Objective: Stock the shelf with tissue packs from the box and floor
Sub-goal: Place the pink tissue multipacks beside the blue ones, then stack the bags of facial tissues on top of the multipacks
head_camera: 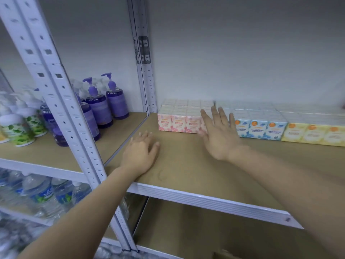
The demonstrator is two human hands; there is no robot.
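Tissue packs stand in rows at the back of the brown shelf board [186, 165]: pink packs [177, 122] on the left, blue packs [261, 128] in the middle, yellow packs [313, 134] on the right. My left hand [140, 152] rests palm down on the board, fingers loosely bent, holding nothing. My right hand [218, 131] hovers with fingers spread straight, right in front of the rightmost pink pack and the first blue pack, partly hiding them. It holds nothing.
A white perforated upright [61, 101] divides this bay from the left one, where purple pump bottles [97, 105] and green-labelled bottles [22, 129] stand. Water bottles [43, 193] fill the lower left shelf. A cardboard box corner [224, 255] shows at the bottom.
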